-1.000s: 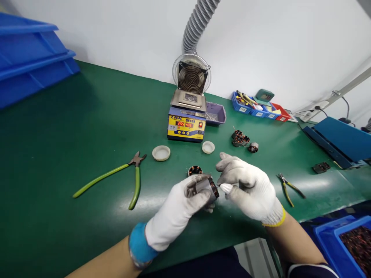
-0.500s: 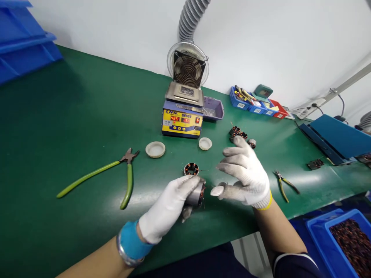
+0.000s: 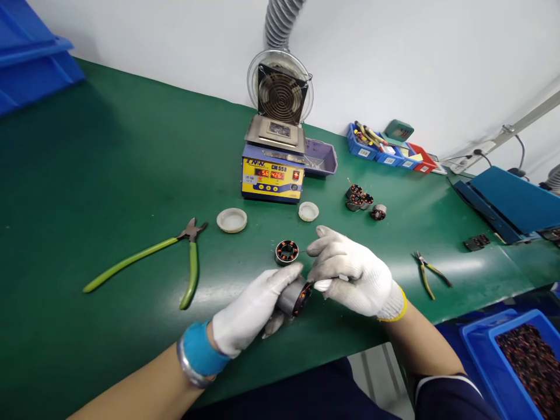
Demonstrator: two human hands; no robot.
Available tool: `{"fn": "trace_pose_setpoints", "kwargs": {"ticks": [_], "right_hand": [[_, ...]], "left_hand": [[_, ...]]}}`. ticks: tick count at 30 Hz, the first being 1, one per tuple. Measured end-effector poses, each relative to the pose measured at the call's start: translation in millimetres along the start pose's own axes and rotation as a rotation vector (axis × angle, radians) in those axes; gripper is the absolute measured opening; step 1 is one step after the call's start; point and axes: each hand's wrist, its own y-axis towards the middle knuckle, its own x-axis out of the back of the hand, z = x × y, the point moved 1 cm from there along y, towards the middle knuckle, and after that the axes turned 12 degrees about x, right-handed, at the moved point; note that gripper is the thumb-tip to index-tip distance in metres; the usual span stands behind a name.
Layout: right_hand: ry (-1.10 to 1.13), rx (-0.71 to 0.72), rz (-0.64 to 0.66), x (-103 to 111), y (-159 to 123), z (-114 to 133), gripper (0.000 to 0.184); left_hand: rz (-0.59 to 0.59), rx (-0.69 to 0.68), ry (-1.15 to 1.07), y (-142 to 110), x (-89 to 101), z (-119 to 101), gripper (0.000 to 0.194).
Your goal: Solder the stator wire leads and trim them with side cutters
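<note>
In a white glove, my left hand is wrapped round a motor stator, a grey cylinder with copper windings at its right-hand end. My gloved right hand is at that wound end, thumb and forefinger pinched together; whatever is between them is too small to make out. White wrapping covers the tip of the right thumb. A second stator stands on the green bench just beyond my left hand, its ring of copper coils facing up and thin wire ends sticking out.
Behind stands a yellow and blue solder pot with a fan. Two shallow white lids lie before it. Green cutters are left, small cutters right. Several stators sit back right. A blue bin is at lower right.
My right hand has moved left and down to the stator's wound end, and its fingers have closed into a pinch. The held stator has turned slightly, showing more of its coils.
</note>
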Motion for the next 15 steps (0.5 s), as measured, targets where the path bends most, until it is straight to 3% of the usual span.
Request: {"fn": "trace_pose_setpoints", "kwargs": {"ticks": [2,6,7,9,12,15], "right_hand": [[0.018,-0.054,-0.052,2,-1,2,0.005],[0.085,-0.197,-0.553,17,-11,6,0.011],[0.066,-0.212,-0.617,19,-13,7,0.012],[0.012,-0.223,-0.535,16,-14,6,0.008],[-0.029,-0.201,-0.256,1,-12,3,0.019],[-0.081,-0.143,-0.153,-12,-7,2,0.008]], "left_hand": [[0.005,-0.054,0.011,2,0.9,2,0.051],[-0.106,-0.143,-0.031,3,3.0,2,0.052],[-0.128,-0.147,-0.043,3,2.7,2,0.053],[-0.145,-0.162,-0.064,2,0.7,-1,0.053],[-0.158,-0.224,-0.091,-2,-4.2,-5,0.050],[-0.171,-0.243,-0.102,-4,-7.7,-5,0.046]]}}
